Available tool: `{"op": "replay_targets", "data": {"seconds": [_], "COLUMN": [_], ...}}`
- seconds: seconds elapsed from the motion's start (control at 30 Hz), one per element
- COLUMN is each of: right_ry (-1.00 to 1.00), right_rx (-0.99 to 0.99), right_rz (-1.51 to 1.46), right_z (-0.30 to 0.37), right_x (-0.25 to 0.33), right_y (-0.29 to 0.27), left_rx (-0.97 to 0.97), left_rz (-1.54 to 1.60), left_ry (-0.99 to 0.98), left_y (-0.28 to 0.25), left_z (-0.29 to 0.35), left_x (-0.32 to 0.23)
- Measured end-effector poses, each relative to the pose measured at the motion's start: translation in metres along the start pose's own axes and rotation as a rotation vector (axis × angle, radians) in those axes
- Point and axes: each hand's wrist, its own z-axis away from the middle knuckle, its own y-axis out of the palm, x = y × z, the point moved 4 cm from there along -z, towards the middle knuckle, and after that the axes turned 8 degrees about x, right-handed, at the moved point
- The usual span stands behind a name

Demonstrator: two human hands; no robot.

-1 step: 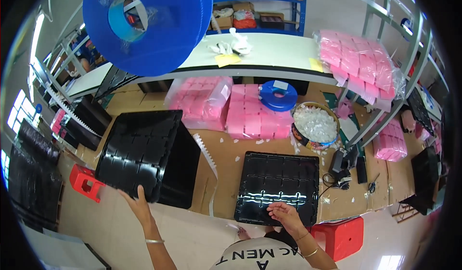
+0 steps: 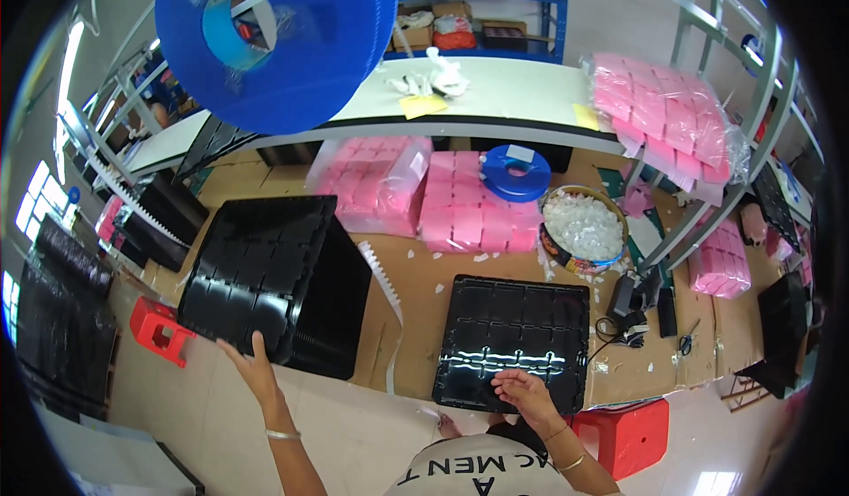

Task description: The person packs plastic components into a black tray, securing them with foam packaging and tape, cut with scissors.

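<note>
My left hand (image 2: 258,377) is at the near edge of a tall stack of black plastic trays (image 2: 243,266) on the left, its thumb and fingers spread apart. Whether the fingertips touch the stack I cannot tell. A single black tray (image 2: 513,324) with moulded compartments lies flat at the front of the bench. Over its near edge is my right hand (image 2: 528,397), its fingers bent and drawn together; anything between them is too small or hidden to make out.
Pink wrapped packs (image 2: 478,213) and a blue reel (image 2: 515,174) lie at the back. Right of them is a round tub (image 2: 584,226) of whitish pieces. A large blue reel (image 2: 336,63) hangs overhead. Scissors (image 2: 688,339) and a black cabled device (image 2: 626,306) lie right; a red stool (image 2: 623,438) stands below.
</note>
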Motion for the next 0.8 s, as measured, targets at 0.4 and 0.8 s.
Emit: {"op": "replay_targets", "data": {"seconds": [0.4, 0.8], "right_ry": [0.07, 0.11], "right_rx": [0.008, 0.018], "right_rz": [0.024, 0.01], "right_z": [-0.006, -0.007], "right_x": [-0.028, -0.056], "right_y": [-0.004, -0.016], "left_rx": [-0.011, -0.011], "left_rz": [0.132, -0.066], "left_ry": [-0.026, -0.037], "left_y": [0.007, -0.002], "left_z": [-0.001, -0.01], "left_x": [-0.009, -0.001]}}
